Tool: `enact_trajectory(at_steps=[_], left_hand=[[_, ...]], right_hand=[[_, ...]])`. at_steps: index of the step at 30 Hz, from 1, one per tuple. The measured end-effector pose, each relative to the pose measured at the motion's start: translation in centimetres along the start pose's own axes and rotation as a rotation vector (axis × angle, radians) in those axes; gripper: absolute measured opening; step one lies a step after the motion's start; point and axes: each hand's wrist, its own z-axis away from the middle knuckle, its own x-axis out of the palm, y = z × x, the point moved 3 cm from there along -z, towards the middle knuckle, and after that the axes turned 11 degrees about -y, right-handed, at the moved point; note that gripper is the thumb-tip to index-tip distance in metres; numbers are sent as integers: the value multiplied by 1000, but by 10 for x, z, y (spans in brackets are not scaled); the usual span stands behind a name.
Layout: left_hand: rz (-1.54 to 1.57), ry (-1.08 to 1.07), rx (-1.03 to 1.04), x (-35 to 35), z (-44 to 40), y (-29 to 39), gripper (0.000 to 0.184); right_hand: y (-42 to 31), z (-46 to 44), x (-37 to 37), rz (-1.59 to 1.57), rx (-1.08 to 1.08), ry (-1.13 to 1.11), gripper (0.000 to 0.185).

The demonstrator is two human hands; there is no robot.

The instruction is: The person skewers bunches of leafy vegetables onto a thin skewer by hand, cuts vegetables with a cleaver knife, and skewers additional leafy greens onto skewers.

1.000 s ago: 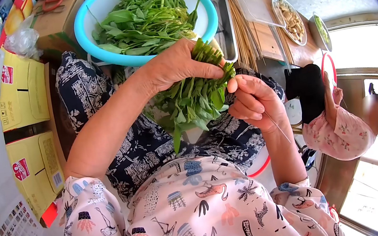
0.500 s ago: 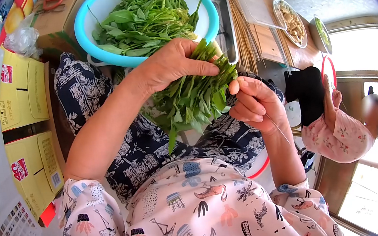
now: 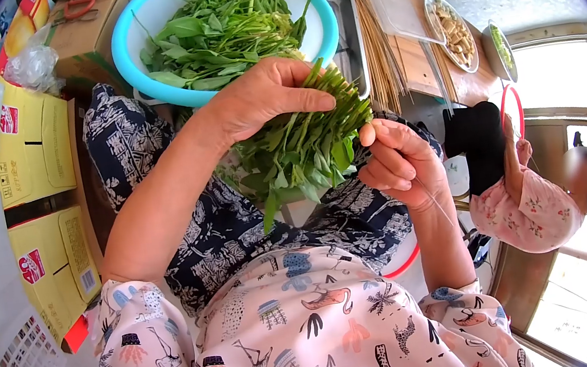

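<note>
Left hand [image 3: 270, 96]: fingers clamped round leafy bunch [image 3: 296, 149], frame centre; right hand [image 3: 403, 160]: fingers pinching stick [image 3: 434, 201] just right of it; leaves [image 3: 224, 35] in basin [image 3: 122, 53], upper centre-left

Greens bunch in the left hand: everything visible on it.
The bunch of greens is a thick, uneven bundle of fresh-looking plant stems and leaves. Its slim green stem ends lie crowded at the upper right; the narrow, pointed leaves droop loosely toward the patterned trousers. The left hand grips it, thumb across the stems. The right hand, holding a thin stick, is close beside its right edge; whether the stick enters it is hidden.
</note>
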Motion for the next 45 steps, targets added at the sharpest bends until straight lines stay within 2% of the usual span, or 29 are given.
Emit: enact_trajectory(at_steps=[3,10,12,16,19,21,31,36,38,42,45], left_hand=[[-26,53,50,1,0,6,25],[-32,49,53,-4,0,3,23],[7,44,61,-4,0,4,15],[28,26,79,-6,0,2,17],[0,47,46,-2,0,5,23],[-4,-28,-1,3,-1,5,26],[-219,10,-110,6,-3,-1,18],[-197,-153,-77,16,-3,2,35],[-221,-109,-13,17,-3,6,32],[-266,11,-89,14,6,22,24],[-498,194,-102,-4,18,43,16]], right_hand=[[-1,3,-3,-23,-12,10,30],[0,5,-3,-24,-1,41,28],[-1,5,-3,-26,-5,49,28],[-1,5,-1,-27,-12,39,28],[-1,2,1,-26,-12,28,29],[0,0,2,-24,-12,20,30],[6,4,7,15,27,94,27],[12,27,3,0,-2,150,28],[14,38,1,-4,-22,144,27],[16,55,-3,-30,-67,146,27],[17,65,-8,-46,-101,135,27]])
